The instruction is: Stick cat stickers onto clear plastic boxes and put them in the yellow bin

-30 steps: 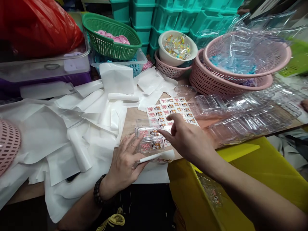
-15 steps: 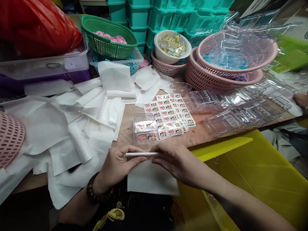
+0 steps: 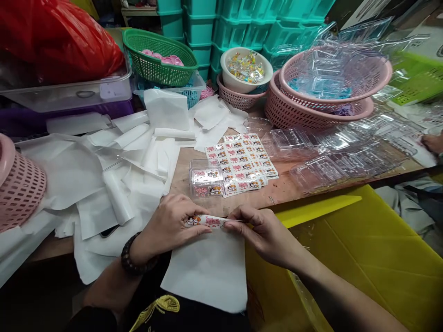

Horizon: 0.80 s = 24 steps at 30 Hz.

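Both hands hold a sticker sheet (image 3: 209,265) over my lap, its white back hanging down towards me. Along its top edge the sheet is bent over, so a strip of cat stickers with pink lettering shows. My left hand (image 3: 173,226), with a dark bead bracelet on the wrist, pinches the left end of this bend. My right hand (image 3: 263,230) pinches its right end between thumb and fingers; whether a sticker is lifted there I cannot tell. Just beyond my hands lie a clear plastic box (image 3: 206,179) with cat stickers on it and more printed sticker sheets (image 3: 247,161).
Crumpled white backing papers (image 3: 65,180) cover the table's left side. Clear plastic boxes (image 3: 346,166) lie in rows at right. Behind stand a green basket (image 3: 162,71), a white bowl (image 3: 226,76) and pink baskets (image 3: 311,113). A yellow panel (image 3: 363,258) is at my right. Another person's hand (image 3: 432,143) shows far right.
The sheet has tipped so its printed top strip shows and more of its white back hangs down. My right hand has shifted slightly right, its fingers now pinching the edge.
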Each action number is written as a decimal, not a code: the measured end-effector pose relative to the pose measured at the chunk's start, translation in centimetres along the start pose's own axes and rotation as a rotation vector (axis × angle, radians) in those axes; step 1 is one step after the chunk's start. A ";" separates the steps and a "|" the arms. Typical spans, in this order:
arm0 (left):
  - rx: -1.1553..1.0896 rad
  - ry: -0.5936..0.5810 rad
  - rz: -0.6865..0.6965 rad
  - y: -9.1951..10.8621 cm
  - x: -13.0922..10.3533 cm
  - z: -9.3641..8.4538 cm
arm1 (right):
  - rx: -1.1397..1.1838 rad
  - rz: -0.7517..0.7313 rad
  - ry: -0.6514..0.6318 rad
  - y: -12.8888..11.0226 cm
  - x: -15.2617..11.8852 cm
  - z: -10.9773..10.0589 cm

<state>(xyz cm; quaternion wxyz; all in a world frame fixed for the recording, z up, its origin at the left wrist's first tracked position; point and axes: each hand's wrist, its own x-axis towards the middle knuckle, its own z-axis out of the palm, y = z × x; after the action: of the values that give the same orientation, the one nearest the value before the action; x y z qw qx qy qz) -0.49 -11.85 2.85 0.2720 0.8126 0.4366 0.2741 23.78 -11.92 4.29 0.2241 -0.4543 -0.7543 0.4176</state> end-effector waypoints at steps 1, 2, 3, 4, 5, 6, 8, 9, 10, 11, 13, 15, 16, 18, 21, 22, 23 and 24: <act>-0.065 -0.047 -0.045 0.0 0.2 0.2 | -0.003 -0.008 0.000 0.0 -0.1 0.0; -0.134 -0.083 -0.102 0.0 0.4 0.4 | -0.009 -0.021 0.008 0.0 -0.2 0.0; -0.197 -0.107 -0.161 -0.1 0.5 0.6 | -0.015 -0.037 0.026 0.0 -0.2 0.0; -0.249 -0.124 -0.214 -0.1 0.6 0.7 | -0.018 -0.053 0.049 0.1 -0.3 0.1; -0.288 -0.140 -0.255 -0.2 0.7 0.7 | -0.019 -0.066 0.067 0.1 -0.3 0.1; -0.321 -0.159 -0.283 -0.3 0.7 0.7 | -0.016 -0.070 0.079 0.2 -0.3 0.2; -0.380 -0.202 -0.321 -0.3 0.8 0.6 | -0.006 -0.055 0.081 0.2 -0.3 0.3; -0.408 -0.225 -0.343 -0.4 0.8 0.5 | 0.001 -0.040 0.070 0.3 -0.3 0.3; -0.428 -0.244 -0.369 -0.5 0.8 0.5 | 0.006 -0.029 0.057 0.3 -0.3 0.3; -0.437 -0.256 -0.399 -0.6 0.8 0.5 | 0.011 -0.027 0.050 0.4 -0.3 0.3; -0.437 -0.263 -0.461 -0.9 0.8 0.6 | 0.013 -0.050 0.068 0.6 -0.3 0.3; -0.465 -0.274 -0.526 -1.5 0.8 0.7 | -0.046 -0.140 0.132 1.1 -0.3 0.3; -0.510 -0.293 -0.556 -1.8 0.9 0.8 | -0.106 -0.207 0.181 1.4 -0.5 0.3; -0.668 -0.365 -0.600 -2.4 0.9 0.8 | -0.260 -0.366 0.289 1.9 -0.8 0.4; -0.902 -0.458 -0.620 -3.3 0.8 0.6 | -0.345 -0.519 0.436 1.9 -1.4 0.4; -0.921 -0.451 -0.622 -3.5 0.7 0.4 | -0.278 -0.501 0.484 1.7 -1.4 0.3; -0.902 -0.420 -0.616 -3.5 0.6 0.3 | -0.168 -0.435 0.535 1.3 -1.2 0.0; -0.845 -0.362 -0.589 -3.3 0.5 0.0 | -0.029 -0.332 0.588 0.9 -0.8 -0.4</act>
<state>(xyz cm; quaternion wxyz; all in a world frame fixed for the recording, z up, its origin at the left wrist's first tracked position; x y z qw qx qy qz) -2.08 -9.81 0.66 0.7108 0.5102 0.4437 0.1938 24.95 -12.19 3.78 0.4905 -0.4295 -0.7268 0.2160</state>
